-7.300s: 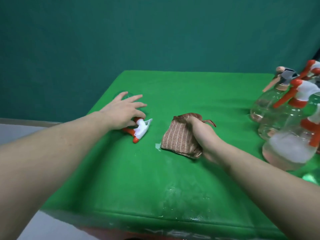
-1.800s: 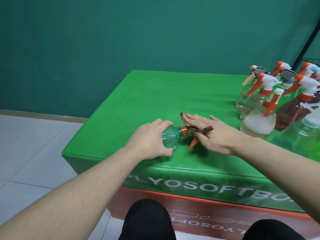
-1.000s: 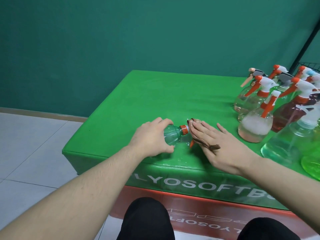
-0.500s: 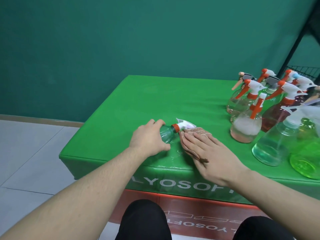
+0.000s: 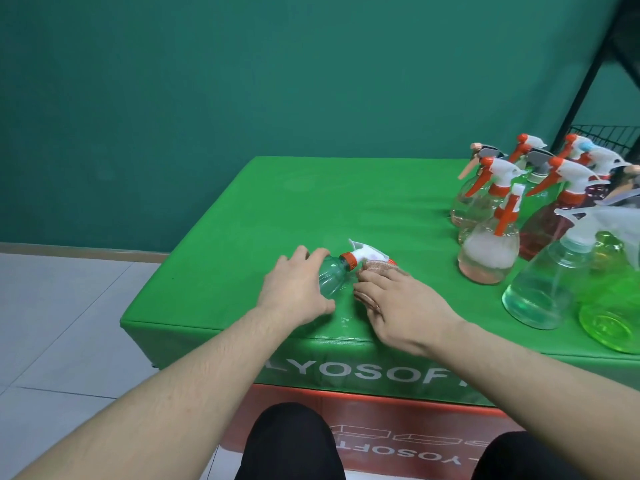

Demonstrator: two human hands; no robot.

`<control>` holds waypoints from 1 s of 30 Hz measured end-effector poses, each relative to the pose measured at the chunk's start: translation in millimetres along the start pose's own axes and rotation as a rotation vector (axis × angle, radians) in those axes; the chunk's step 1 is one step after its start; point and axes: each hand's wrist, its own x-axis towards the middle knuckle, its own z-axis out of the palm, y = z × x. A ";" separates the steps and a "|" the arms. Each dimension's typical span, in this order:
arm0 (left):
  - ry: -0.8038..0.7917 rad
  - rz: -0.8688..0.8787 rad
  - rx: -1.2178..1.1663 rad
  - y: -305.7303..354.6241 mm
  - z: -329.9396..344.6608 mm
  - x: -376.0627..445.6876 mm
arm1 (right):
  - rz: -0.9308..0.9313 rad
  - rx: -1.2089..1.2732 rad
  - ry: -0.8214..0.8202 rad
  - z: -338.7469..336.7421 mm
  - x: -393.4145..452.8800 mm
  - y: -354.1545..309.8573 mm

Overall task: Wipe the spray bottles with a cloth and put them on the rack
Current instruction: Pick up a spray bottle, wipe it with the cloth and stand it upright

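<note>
A small clear green spray bottle (image 5: 332,278) lies on its side near the front edge of the green table (image 5: 363,202), its white and orange spray head (image 5: 363,255) pointing right. My left hand (image 5: 294,289) grips the bottle's body. My right hand (image 5: 398,303) lies flat with straight fingers on a brown striped cloth (image 5: 375,266), pressing it down right beside the spray head. Most of the cloth is hidden under that hand.
Several spray bottles (image 5: 490,254) stand in a group at the table's right side, clear, pink, red and green ones. A black wire rack (image 5: 602,133) stands behind them at the far right. Tiled floor lies to the left. My knees show below the table's front.
The bottle has turned so its white spray head now shows on top. My right hand with the cloth has slid slightly nearer the front edge. The camera has shifted left.
</note>
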 end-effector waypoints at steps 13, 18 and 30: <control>0.026 -0.026 0.040 6.0 6.0 -5.7 | 0.080 -0.024 -0.082 -4.4 2.3 -9.9; 0.006 -0.076 0.019 5.6 3.7 0.3 | 0.001 -0.026 -0.041 6.6 -6.5 -11.7; 0.104 -0.266 -0.411 0.4 -2.3 -1.5 | 0.434 0.957 0.357 6.9 -10.4 -13.2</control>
